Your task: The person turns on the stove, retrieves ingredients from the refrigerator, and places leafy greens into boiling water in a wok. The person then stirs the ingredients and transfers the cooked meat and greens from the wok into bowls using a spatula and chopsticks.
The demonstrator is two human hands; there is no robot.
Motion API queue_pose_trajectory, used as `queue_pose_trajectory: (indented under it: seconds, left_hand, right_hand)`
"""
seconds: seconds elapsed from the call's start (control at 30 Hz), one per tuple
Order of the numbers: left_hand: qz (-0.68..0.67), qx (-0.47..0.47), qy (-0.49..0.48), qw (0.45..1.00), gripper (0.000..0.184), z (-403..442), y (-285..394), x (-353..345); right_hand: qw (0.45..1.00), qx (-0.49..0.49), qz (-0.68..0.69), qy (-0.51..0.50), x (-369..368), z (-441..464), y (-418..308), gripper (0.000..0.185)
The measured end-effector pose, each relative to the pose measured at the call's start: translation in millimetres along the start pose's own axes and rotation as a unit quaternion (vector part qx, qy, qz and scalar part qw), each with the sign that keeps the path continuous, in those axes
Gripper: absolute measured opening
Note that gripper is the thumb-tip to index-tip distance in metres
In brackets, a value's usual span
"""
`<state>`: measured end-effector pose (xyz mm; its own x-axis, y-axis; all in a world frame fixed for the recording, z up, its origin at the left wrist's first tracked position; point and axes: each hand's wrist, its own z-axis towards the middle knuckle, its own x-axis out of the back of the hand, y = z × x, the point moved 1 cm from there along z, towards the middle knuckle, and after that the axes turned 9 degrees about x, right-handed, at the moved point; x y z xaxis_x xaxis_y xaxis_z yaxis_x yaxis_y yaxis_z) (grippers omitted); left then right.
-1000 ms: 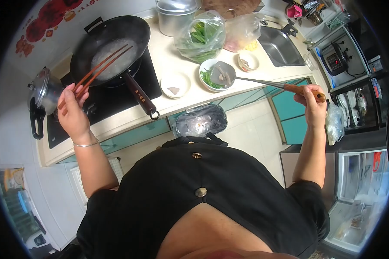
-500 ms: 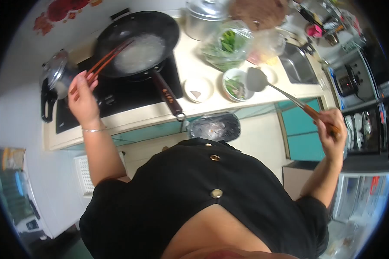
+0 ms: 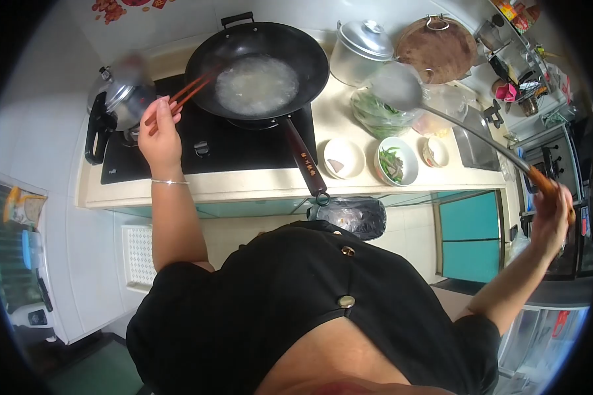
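My left hand (image 3: 162, 131) is closed around a pair of brown chopsticks (image 3: 186, 96), whose tips reach the left side of the black wok (image 3: 310, 62). Cloudy liquid (image 3: 257, 85) lies in the wok. At the right, my right hand (image 3: 552, 214) grips the wooden handle of a spatula (image 3: 468, 126). Its grey head is raised over the bagged green vegetables (image 3: 375, 113). Below it, a white bowl (image 3: 407, 161) holds green strips and some greyish pieces. A second white bowl (image 3: 349, 153) has one small piece in it.
A pressure cooker (image 3: 122, 99) stands left of the black cooktop (image 3: 244, 151). Behind the bags are a lidded metal pot (image 3: 359, 56) and a round board (image 3: 435, 49). A small bowl (image 3: 435, 152) sits near the sink (image 3: 478, 141). Below the counter is a lined bin (image 3: 356, 217).
The spatula has risen from the bowl of greens and now hangs above the bagged vegetables. The view has shifted, so the counter things appear farther right. The chopsticks remain in my left hand.
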<state>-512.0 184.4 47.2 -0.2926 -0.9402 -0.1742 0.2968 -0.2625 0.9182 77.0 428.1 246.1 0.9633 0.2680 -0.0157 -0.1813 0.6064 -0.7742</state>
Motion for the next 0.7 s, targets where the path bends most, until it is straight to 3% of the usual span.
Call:
queue_pose_trajectory:
  seconds: [0.1,0.27,0.43,0.63,0.7]
  left_hand:
    - [-0.008,0.001,0.001,1.000,0.026,9,-3,9]
    - [-0.004,-0.002,0.000,1.000,0.026,22,3,22]
    - [-0.025,-0.002,-0.014,1.000,0.026,33,2,40]
    - [-0.001,0.019,-0.001,1.000,0.027,38,-2,56]
    - [0.002,0.030,0.000,1.000,0.027,39,-5,60]
  right_hand:
    - [0.995,-0.076,0.062,-0.014,-86,24,37,0.021]
    - [0.989,-0.141,-0.008,-0.051,-219,54,78,0.022]
    - [0.981,-0.152,-0.076,-0.098,-284,75,97,0.022]
    - [0.927,-0.227,-0.133,-0.266,-326,100,119,0.025]
    - [0.931,-0.232,-0.135,-0.246,-340,98,129,0.025]
